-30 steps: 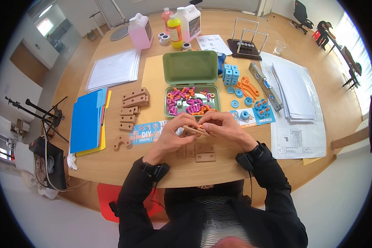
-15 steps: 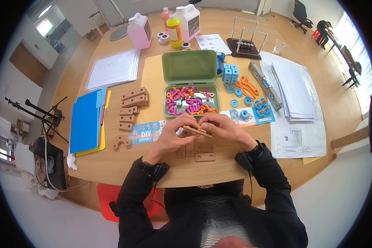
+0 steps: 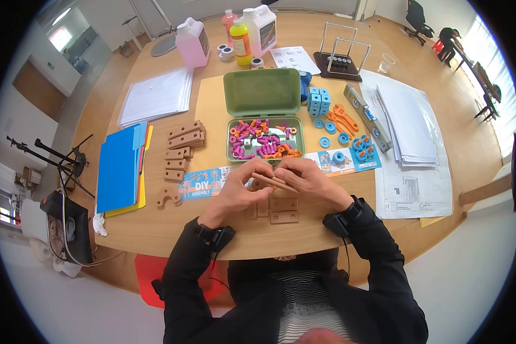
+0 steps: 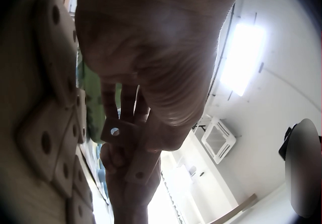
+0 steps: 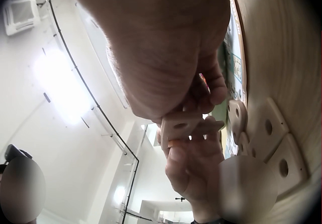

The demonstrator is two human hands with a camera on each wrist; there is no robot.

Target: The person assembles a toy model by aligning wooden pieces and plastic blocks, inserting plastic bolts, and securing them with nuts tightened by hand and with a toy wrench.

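Both hands meet just above the table in front of the green box. My left hand (image 3: 242, 186) pinches a brown wooden strip (image 3: 274, 183) with holes, thumb on the near side. From the other side, my right hand (image 3: 312, 180) grips the strip's right part, its fingertips close to the left ones. A second wooden piece (image 4: 118, 131) with a hole crosses the strip at an angle in the left wrist view. Between fingers and wood, a bit of an orange part (image 5: 174, 143) shows in the right wrist view; the rest of it is hidden.
Flat wooden blocks (image 3: 284, 218) lie right below the hands. Beyond stands the open green box (image 3: 230, 153) of purple and orange bolts and nuts. Wooden strips (image 3: 186, 137) are stacked left; blue blocks (image 3: 319, 103), blue wheels and orange tools (image 3: 343, 120) lie right.
My right hand has shifted slightly left and its fingers have closed in over the orange part, which now shows less. The left hand stays nearly still with the strip.
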